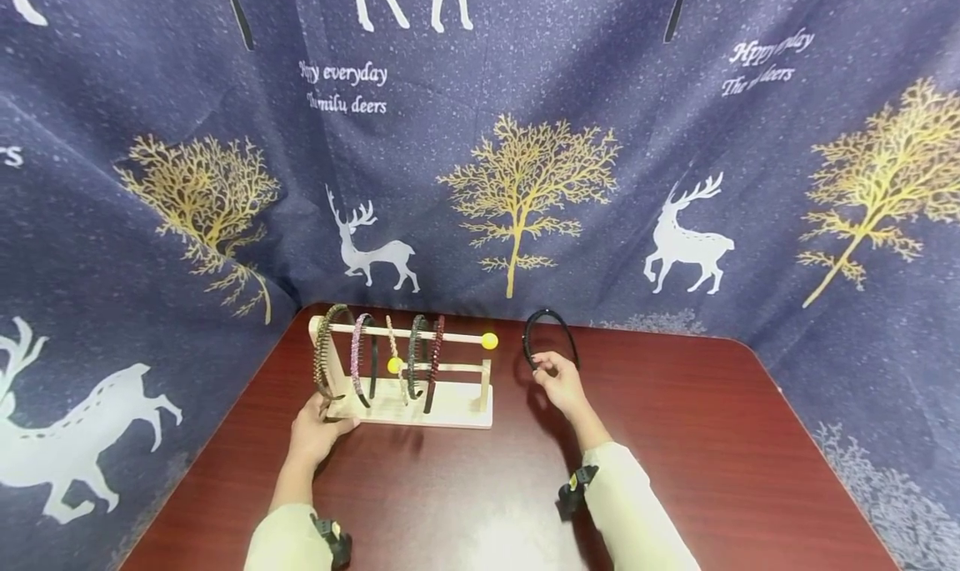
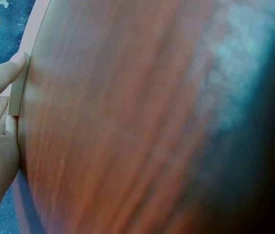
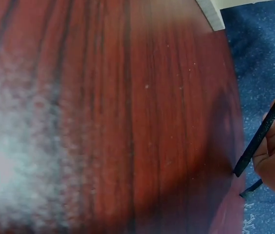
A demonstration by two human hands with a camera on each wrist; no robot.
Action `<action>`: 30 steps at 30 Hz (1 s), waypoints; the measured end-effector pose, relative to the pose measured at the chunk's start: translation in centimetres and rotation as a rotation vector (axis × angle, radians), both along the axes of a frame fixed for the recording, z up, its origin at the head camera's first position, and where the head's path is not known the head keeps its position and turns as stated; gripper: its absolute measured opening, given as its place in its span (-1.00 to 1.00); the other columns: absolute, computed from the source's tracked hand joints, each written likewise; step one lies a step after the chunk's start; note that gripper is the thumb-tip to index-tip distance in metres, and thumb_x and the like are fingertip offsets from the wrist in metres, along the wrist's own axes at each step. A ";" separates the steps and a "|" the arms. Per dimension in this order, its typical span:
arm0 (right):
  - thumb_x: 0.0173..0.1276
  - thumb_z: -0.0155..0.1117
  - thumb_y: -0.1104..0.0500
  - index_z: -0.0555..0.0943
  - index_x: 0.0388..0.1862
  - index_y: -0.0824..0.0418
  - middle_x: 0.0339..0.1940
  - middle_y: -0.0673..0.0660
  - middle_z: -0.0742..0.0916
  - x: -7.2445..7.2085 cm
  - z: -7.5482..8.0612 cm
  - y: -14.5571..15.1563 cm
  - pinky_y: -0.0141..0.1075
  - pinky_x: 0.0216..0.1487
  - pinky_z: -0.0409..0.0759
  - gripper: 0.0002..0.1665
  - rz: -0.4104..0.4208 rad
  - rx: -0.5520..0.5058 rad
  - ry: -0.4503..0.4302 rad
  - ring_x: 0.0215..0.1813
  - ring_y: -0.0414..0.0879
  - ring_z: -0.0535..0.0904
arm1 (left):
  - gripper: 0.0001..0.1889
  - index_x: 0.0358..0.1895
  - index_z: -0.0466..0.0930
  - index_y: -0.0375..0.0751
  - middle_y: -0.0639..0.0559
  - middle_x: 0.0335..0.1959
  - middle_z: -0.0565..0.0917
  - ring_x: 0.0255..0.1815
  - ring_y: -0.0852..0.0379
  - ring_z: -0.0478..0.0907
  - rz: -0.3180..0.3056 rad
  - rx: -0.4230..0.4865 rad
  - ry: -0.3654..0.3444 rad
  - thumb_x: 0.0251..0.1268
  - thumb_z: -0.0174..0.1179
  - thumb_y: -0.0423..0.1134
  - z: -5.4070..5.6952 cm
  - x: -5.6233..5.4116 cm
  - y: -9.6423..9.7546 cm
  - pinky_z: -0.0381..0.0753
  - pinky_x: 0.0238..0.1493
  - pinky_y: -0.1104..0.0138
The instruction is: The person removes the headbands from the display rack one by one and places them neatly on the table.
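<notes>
A black headband (image 1: 527,338) is pinched in my right hand (image 1: 564,392), its arch upward, right of the wooden headband stand (image 1: 453,418). In the right wrist view, thumb and fingers hold one arm of the black headband (image 3: 259,139); its other end shows lower down. My left hand (image 1: 311,433) grips the left end of the stand's base, thumb along the front edge, as the left wrist view also shows at the base (image 2: 19,92). Several headbands hang on the stand's upper rod, among them a gold-brown one (image 1: 321,354), a pink one (image 1: 357,353) and a dark red one (image 1: 437,350).
Yellow balls cap the upper rod (image 1: 490,341) and the shorter lower rod (image 1: 395,365). Everything stands on a glossy red-brown table (image 1: 675,438). Behind it hangs a blue curtain (image 1: 465,221) with deer and trees, close to the table's back edge.
</notes>
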State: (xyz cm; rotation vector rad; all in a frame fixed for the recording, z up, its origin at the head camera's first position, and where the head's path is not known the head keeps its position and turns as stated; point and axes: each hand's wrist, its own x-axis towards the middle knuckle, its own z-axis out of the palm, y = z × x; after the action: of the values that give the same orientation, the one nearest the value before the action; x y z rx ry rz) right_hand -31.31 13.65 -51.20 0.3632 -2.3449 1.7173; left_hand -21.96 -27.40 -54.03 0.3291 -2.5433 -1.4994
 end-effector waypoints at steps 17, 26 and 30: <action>0.07 0.21 0.47 0.67 -0.26 0.36 -0.32 0.19 0.72 -1.7 -1.5 -0.3 -0.38 -0.52 0.44 -0.77 0.029 0.221 -0.048 -0.62 -0.19 0.43 | -0.38 0.10 0.41 -0.26 -0.28 0.15 0.47 0.20 -0.19 0.33 0.013 0.017 0.005 -0.12 0.45 -0.31 0.0 0.1 0.2 0.24 0.21 -0.02; 0.07 0.17 0.45 0.67 -0.31 0.34 -0.70 0.07 0.61 -2.5 -1.9 -0.6 -0.36 -0.59 0.43 -0.79 0.017 0.285 -0.062 -0.72 -0.21 0.41 | -0.37 0.13 0.38 -0.28 -0.30 0.17 0.45 0.22 -0.19 0.33 0.014 0.027 0.001 -0.09 0.44 -0.31 0.0 0.0 0.2 0.25 0.23 0.01; 0.05 0.22 0.41 0.69 -0.34 0.26 -0.48 0.03 0.71 -2.7 -2.1 -0.8 -0.29 -0.40 0.45 -0.80 -0.019 0.379 -0.046 -0.60 -0.22 0.41 | -0.36 0.13 0.39 -0.28 -0.30 0.15 0.47 0.19 -0.17 0.36 0.013 0.043 0.009 -0.11 0.45 -0.32 0.0 0.0 0.2 0.27 0.21 0.04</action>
State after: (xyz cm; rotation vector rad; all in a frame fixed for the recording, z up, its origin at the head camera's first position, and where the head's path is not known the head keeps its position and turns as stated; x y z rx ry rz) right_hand -33.98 12.86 -53.25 0.3627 -2.6953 1.2781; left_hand -21.94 -27.24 -54.02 0.3435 -2.5005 -1.5488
